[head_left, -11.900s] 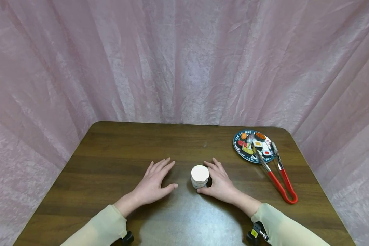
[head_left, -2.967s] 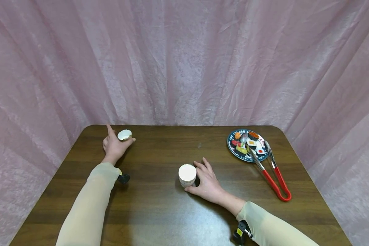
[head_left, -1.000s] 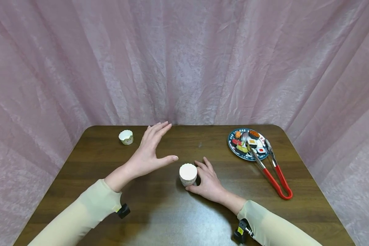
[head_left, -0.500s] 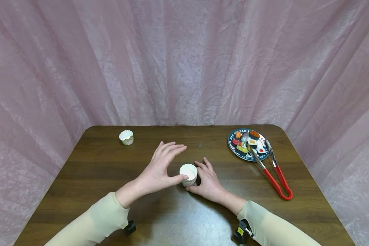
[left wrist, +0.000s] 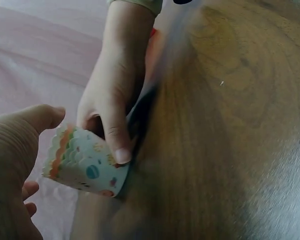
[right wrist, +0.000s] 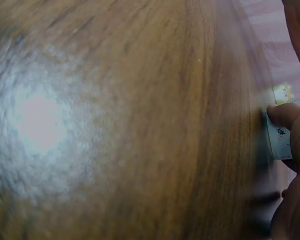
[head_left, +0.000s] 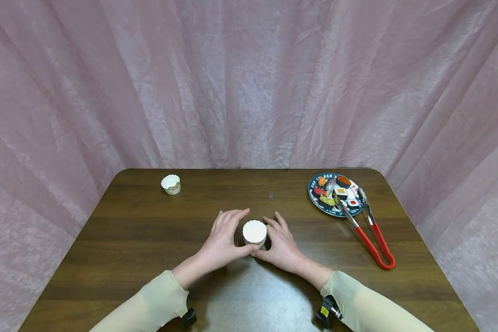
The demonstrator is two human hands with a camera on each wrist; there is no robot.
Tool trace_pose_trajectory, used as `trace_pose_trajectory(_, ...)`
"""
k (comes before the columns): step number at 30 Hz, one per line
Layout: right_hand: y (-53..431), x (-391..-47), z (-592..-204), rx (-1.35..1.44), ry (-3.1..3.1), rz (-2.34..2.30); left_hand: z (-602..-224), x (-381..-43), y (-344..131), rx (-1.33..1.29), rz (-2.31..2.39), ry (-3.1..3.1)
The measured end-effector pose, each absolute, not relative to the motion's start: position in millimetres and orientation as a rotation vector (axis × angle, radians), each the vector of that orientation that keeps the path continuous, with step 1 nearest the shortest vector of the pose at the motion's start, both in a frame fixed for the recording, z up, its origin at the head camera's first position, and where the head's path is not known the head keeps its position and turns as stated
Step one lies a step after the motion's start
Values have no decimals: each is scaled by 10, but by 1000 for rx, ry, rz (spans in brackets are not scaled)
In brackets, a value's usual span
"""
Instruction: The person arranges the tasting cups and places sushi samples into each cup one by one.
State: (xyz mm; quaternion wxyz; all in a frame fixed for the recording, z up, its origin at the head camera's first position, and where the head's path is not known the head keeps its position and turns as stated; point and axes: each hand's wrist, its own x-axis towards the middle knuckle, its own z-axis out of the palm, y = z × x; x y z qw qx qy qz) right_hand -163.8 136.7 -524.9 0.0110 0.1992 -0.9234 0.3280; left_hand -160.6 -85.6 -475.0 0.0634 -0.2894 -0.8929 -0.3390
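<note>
A stack of nested paper baking cups [head_left: 255, 231] with white scalloped rims stands near the middle of the table. Its sides show a colourful print, and several layered rims are visible in the left wrist view. My right hand [head_left: 283, 246] holds the stack low down from the right, thumb in front and fingers behind. On the other side my left hand [head_left: 221, 243] is spread about the rim, its thumb and fingers apart. A single paper baking cup [head_left: 171, 185] stands upright at the back left.
At the back right a dark-rimmed plate [head_left: 315, 201] bears several sushi-like pieces. Red-handled metal tongs [head_left: 375, 246] lean with their tips over it, handles toward the front right. A pink curtain [head_left: 249, 83] hangs behind the wooden table [head_left: 120, 258].
The left hand left the single cup at the back left, then came right and down to the stack. Over the last second the right hand has kept holding the stack in place.
</note>
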Motion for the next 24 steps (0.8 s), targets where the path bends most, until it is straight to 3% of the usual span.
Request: trace_pose_trajectory(24,1353,-1632,-5249,604,-2867,1026,-4856,-1586,-710,-739,-1195,-2732)
